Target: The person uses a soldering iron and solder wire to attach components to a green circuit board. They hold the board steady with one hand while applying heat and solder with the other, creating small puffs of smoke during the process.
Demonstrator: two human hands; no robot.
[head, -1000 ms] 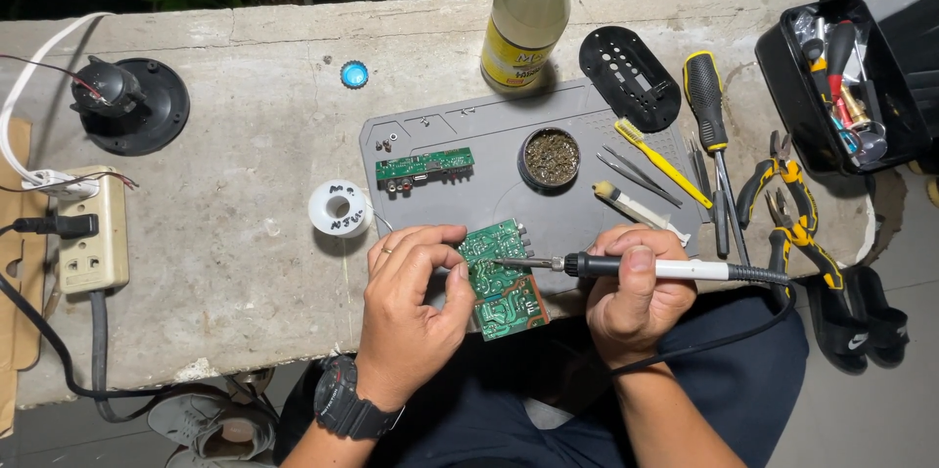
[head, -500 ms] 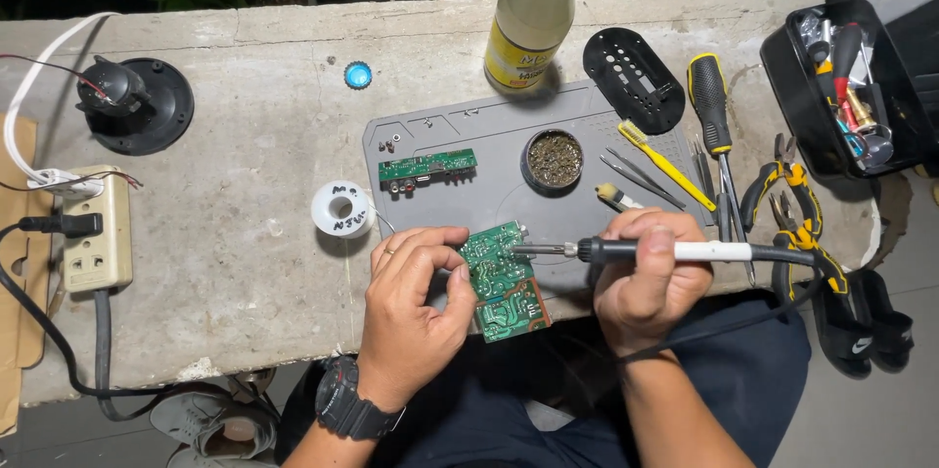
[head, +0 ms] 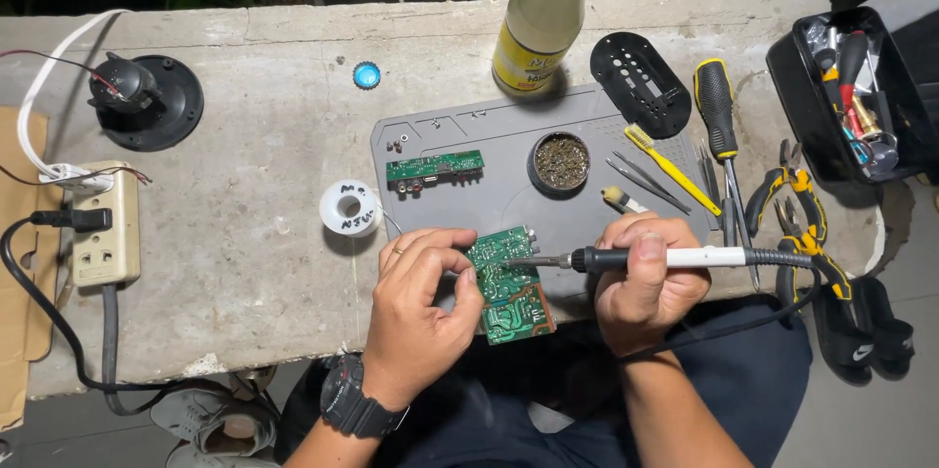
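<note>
My left hand (head: 421, 307) grips a green circuit board (head: 509, 287) at the near edge of the grey work mat (head: 489, 135), with a thin solder wire between the fingers. My right hand (head: 650, 297) holds a soldering iron (head: 665, 257) with a black grip and white handle, lying level. Its tip touches the board's upper part. A smaller green board (head: 434, 169) lies on the mat above my left hand. A white solder spool (head: 349, 208) sits left of the mat.
On the concrete slab (head: 245, 233) stand a glass bottle (head: 538, 23), a blue cap (head: 367, 75), a brass-wool tip cleaner (head: 559, 161), tweezers, a yellow brush (head: 670, 167), a screwdriver (head: 719, 121), pliers (head: 797, 209), a black tool box (head: 851, 96), and a power strip (head: 103, 228) at left.
My right hand has drawn slightly right and levelled the soldering iron; its tip stays on the board. The left hand keeps the board in place.
</note>
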